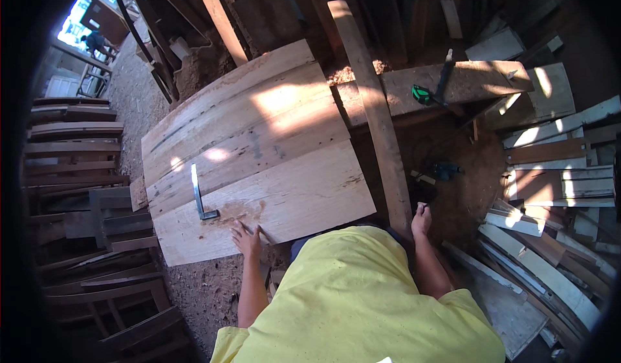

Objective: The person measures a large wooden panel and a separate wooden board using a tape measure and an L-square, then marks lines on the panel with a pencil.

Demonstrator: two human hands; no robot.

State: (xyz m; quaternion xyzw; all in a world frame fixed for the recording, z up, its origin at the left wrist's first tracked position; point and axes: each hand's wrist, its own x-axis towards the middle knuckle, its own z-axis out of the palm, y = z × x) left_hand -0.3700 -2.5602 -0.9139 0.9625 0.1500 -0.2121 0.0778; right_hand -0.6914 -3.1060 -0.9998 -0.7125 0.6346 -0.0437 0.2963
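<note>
A wide panel of several joined boards (284, 169) lies in front of me, its grain running left to right. My left hand (246, 239) rests at its near edge with the fingers spread on the wood. Just beyond those fingers is a small pile of sawdust, and beside it a metal try square (199, 198). My right hand (422, 219) is closed, right of the near end of a long wooden beam (375, 104). Whatever its fingers hold, if anything, is hidden.
On a wooden bench plank (479, 78) at the far right lie a green tape measure (422, 95) and a dark long-handled tool (445, 78). A dark power tool (446, 171) sits lower down. Stacked timber (77, 149) lines the left; scrap boards (550, 266) cover the right. Another person (96, 43) is far off.
</note>
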